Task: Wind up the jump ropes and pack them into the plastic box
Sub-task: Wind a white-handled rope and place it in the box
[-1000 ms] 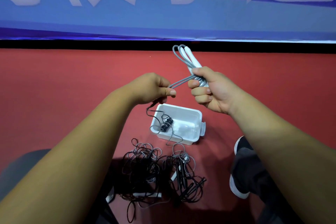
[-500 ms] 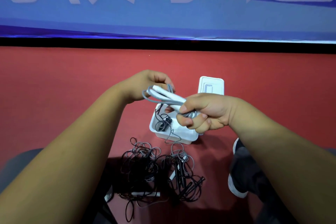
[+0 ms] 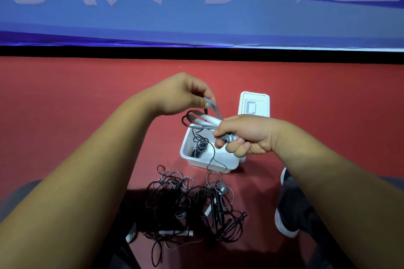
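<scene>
White box (image 3: 190, 159), dk rope coil (image 3: 201, 147) inside

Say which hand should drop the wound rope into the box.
Right, probably. The right hand grips the whole rope bundle over the open box; the left hand only pinches one loop.
</scene>
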Tool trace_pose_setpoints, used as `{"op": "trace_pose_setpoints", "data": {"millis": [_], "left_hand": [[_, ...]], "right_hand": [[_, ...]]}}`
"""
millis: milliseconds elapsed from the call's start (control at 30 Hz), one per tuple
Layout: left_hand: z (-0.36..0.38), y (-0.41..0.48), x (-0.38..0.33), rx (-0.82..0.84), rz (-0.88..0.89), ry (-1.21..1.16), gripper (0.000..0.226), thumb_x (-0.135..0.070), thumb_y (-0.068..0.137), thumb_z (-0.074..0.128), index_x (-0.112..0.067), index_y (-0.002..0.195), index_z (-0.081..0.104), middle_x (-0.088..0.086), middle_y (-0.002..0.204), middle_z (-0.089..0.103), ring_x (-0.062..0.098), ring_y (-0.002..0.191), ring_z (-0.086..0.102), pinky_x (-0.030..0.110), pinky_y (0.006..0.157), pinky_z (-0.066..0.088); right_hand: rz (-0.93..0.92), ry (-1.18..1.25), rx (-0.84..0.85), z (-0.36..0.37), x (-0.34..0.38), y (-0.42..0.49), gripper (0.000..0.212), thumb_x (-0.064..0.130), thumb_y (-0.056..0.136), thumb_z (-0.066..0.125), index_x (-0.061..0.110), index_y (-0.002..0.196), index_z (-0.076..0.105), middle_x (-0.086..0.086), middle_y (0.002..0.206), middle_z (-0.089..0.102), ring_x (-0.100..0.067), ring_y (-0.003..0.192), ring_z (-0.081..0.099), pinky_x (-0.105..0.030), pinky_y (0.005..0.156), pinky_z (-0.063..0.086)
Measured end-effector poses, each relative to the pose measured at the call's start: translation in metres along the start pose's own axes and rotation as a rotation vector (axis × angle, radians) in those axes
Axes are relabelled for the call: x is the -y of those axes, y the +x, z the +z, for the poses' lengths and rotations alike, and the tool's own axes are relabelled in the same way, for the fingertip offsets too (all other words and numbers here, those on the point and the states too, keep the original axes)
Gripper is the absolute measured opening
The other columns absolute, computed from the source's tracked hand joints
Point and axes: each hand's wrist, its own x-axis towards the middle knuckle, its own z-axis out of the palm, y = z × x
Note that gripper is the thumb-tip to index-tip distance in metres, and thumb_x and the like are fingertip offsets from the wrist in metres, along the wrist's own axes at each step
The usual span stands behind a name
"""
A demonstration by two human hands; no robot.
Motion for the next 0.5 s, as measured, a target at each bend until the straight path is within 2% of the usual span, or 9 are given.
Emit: {"op": "trace_pose_setpoints", "data": {"millis": [100,267,367,500], "left_hand": [[-0.006,-0.001,-0.002,0.015,-0.003,0.110,0.020,-0.010,0.094,0.075,-0.029,0.100,0.081,-0.007,0.099,0.078,0.014,0.096,0.074,0.036,0.094,0.058],[-0.012,-0.006,-0.009,0.066,0.013,0.262,0.031,-0.008,0.092,0.075,-0.034,0.108,0.082,-0.025,0.091,0.069,-0.003,0.085,0.065,0.017,0.079,0.047],[-0.014,-0.006,-0.008,0.078,-0.014,0.269,0.029,-0.011,0.087,0.082,-0.033,0.107,0.082,-0.018,0.091,0.077,0.003,0.086,0.071,0.024,0.083,0.054],[-0.011,-0.004,-0.004,0.044,-0.074,0.245,0.030,-0.013,0.078,0.090,-0.035,0.098,0.082,-0.016,0.078,0.075,-0.003,0.067,0.061,0.012,0.067,0.047]], "right_hand": [[-0.033,0.049,-0.105,-0.003,0.001,0.007,0.011,0.011,0.102,0.056,0.017,0.099,0.047,-0.003,0.075,0.052,-0.007,0.053,0.020,-0.017,0.040,0.016],[-0.030,0.063,-0.155,-0.004,0.002,0.011,0.012,0.013,0.100,0.057,0.018,0.100,0.046,0.000,0.074,0.047,-0.010,0.063,0.013,-0.018,0.042,0.015],[-0.012,0.066,-0.151,-0.006,0.002,0.011,0.012,0.014,0.099,0.057,0.019,0.101,0.046,0.001,0.074,0.046,-0.009,0.061,0.013,-0.017,0.041,0.015],[-0.016,0.090,-0.149,-0.009,0.006,0.008,0.012,0.016,0.101,0.056,0.019,0.106,0.046,0.003,0.072,0.045,-0.006,0.052,0.016,-0.017,0.041,0.014]]}}
